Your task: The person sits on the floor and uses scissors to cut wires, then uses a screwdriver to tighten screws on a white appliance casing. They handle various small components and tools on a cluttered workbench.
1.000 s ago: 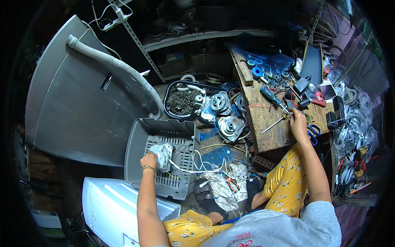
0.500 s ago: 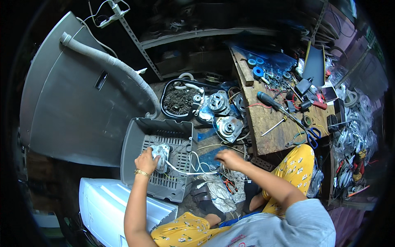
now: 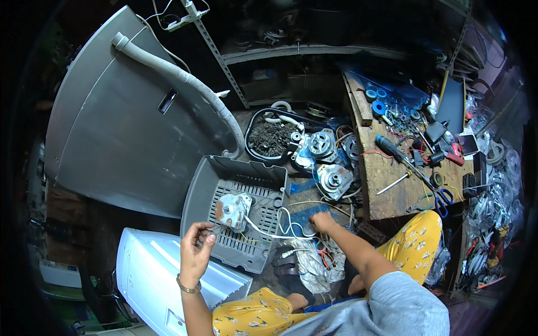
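And there goes the left hand (image 3: 196, 250), off the motor it was gripping half a second ago and back to the near edge of the bin; the right hand (image 3: 323, 222), up among the tools a second ago, is down off the surface now. So here's the motor (image 3: 239, 207) on its own, lying on the slotted floor of the bin (image 3: 246, 169), rust-brown patch in plain sight with nobody covering it. It looks steady enough to me without a steadying hand, and that leaves my left free.

Left fingers: half curled, thumb apart, nothing in them that I can see. Right fingers: curled inward, knuckles my way, right by the far stretch of the white cord (image 3: 283, 236). Have they got hold of it? I can't tell from up here. That cord leaves the motor, crosses the bin's rim and loops about on the floor.

Moving out: pale cloth (image 3: 305, 275) between the feet, orange pliers (image 3: 323, 260) lying on it. Beyond the right hand, another motor unit (image 3: 334, 178). Over to the surface (image 3: 381, 200): blue screwdriver (image 3: 390, 147), blue scissors (image 3: 443, 205). And far left, the big grey panel (image 3: 126, 134) leaning, hose (image 3: 168, 70) draped along it.
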A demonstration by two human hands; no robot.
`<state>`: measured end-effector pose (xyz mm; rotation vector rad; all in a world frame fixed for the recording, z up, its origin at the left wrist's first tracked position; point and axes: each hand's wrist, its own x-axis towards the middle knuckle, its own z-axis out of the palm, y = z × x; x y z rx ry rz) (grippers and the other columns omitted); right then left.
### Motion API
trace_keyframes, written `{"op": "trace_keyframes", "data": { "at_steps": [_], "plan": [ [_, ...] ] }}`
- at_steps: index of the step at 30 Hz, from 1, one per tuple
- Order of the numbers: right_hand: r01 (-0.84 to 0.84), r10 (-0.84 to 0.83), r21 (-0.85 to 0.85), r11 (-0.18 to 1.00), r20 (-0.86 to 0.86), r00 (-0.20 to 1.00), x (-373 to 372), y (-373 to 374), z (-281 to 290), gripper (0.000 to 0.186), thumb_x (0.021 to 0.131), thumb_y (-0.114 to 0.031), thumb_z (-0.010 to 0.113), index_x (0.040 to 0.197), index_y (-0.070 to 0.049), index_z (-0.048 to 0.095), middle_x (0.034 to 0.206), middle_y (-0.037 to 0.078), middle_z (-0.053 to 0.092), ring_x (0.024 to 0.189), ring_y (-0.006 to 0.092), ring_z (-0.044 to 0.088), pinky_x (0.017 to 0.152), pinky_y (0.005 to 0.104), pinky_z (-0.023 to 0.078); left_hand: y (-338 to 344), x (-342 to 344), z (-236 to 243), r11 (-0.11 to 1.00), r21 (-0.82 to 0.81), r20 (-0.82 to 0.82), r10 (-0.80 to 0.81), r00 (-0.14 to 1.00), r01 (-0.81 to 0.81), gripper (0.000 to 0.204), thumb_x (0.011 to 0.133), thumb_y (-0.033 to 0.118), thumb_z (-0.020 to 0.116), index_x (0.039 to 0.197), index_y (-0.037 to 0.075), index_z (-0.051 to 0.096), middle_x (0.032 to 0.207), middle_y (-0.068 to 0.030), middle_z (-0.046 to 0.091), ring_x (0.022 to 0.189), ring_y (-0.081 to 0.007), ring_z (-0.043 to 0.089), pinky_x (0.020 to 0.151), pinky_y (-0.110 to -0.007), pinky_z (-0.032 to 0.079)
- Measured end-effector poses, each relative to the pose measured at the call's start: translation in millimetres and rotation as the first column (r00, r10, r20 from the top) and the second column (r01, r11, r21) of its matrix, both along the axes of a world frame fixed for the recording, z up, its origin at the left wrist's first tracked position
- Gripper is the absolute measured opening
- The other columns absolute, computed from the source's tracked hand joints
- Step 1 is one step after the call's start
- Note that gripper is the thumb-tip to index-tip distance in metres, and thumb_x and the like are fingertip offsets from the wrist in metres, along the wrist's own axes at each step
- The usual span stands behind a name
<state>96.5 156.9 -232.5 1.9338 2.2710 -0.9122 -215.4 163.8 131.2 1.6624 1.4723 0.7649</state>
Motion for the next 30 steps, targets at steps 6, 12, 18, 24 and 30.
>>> {"op": "trace_keyframes", "data": {
  "at_steps": [6,12,18,24,30],
  "plan": [
    [0.463,-0.519,-0.319,0.827,-0.750,0.410,56.6,12.0,78.9,0.022,0.082,-0.008,0.066,0.100,0.005,0.064,0.078,0.009,0.066,0.069,0.0124,0.061,0.060,0.0272,0.049,-14.1,32.3,26.0,0.990,-0.035,0.108,-0.133,0.985,0.137,0.020,0.085,0.011,0.064,0.102,-0.001,0.061,0.082,-0.0005,0.057,0.072,-0.0060,0.047,0.068,-0.021,0.041],
    [0.243,-0.596,-0.569,0.786,-0.801,0.053,67.7,-29.3,215.3,0.032,0.084,-0.012,0.067,0.111,0.002,0.059,0.085,0.003,0.063,0.071,0.0144,0.063,0.066,0.0289,0.054,-54.2,77.3,32.9,0.899,-0.360,0.347,-0.120,0.930,0.250,0.032,0.092,0.023,0.058,0.118,0.006,0.054,0.091,-0.0011,0.058,0.079,-0.0056,0.052,0.058,-0.019,0.043],
    [0.294,0.002,0.138,0.946,-0.908,0.419,30.0,-99.1,312.9,0.032,0.083,-0.011,0.066,0.113,0.001,0.061,0.103,0.013,0.067,0.088,0.0186,0.065,0.078,0.0315,0.053,-77.7,89.5,-24.0,0.699,-0.588,0.579,0.014,0.815,0.407,0.048,0.098,0.044,0.042,0.127,0.007,0.047,0.110,-0.0036,0.057,0.088,-0.0107,0.056,0.062,-0.023,0.047],
    [0.151,0.447,0.809,0.568,-0.457,0.769,7.5,-142.0,341.5,0.031,0.073,-0.004,0.072,0.103,-0.004,0.065,0.091,0.011,0.064,0.079,0.0255,0.063,0.067,0.0332,0.051,-92.0,92.1,-28.5,0.821,-0.342,0.658,-0.138,0.740,0.458,0.041,0.096,0.032,0.051,0.126,0.005,0.051,0.112,-0.0014,0.057,0.091,-0.0078,0.054,0.074,-0.020,0.045],
    [0.066,0.532,0.878,0.474,-0.346,0.773,2.9,-151.0,336.2,0.029,0.072,-0.003,0.069,0.101,-0.005,0.067,0.089,0.007,0.064,0.075,0.0223,0.062,0.064,0.0326,0.050,-100.5,90.7,-6.9,0.844,-0.188,0.628,-0.290,0.722,0.502,0.032,0.091,0.016,0.057,0.120,0.002,0.055,0.107,-0.0023,0.059,0.096,-0.0083,0.054,0.083,-0.022,0.043]
  ]
}}
